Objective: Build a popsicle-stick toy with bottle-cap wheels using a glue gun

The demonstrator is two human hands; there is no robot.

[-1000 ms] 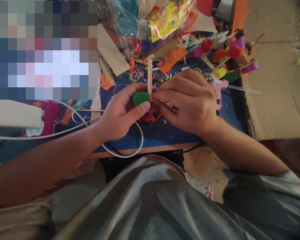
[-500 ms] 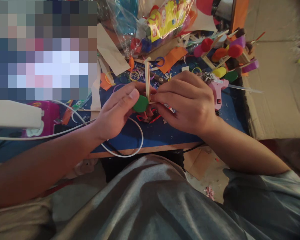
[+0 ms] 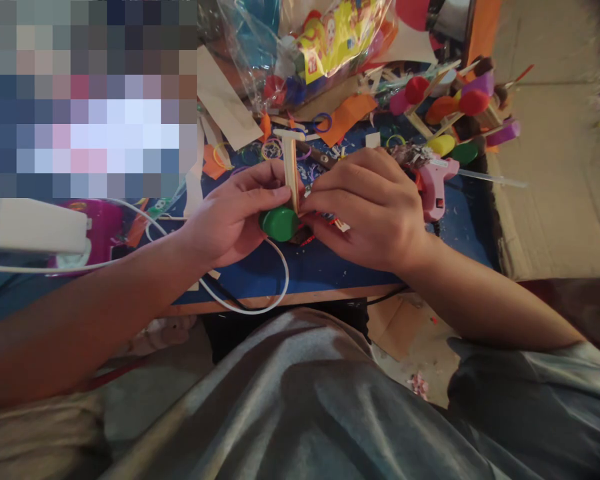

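My left hand (image 3: 230,217) is closed around a green bottle cap (image 3: 279,223), thumb on top and fingers under it. A pale wooden stick (image 3: 290,170) rises upright from beside the cap, with a short crosspiece at its top. My right hand (image 3: 370,207) pinches the base of that stick next to the cap, fingers pressed together. Both hands meet above the blue tabletop (image 3: 330,263) near its front edge.
A pink glue gun (image 3: 433,187) lies just right of my right hand. Behind it stands a stick frame with coloured caps (image 3: 455,107). A plastic bag of bright items (image 3: 320,47), orange paper scraps and rubber bands litter the back. A white cable (image 3: 275,293) loops below my left hand.
The stick has tilted a little left and dropped slightly with the cap. My left thumb has shifted from under the cap to over it. The right hand has kept its pinch.
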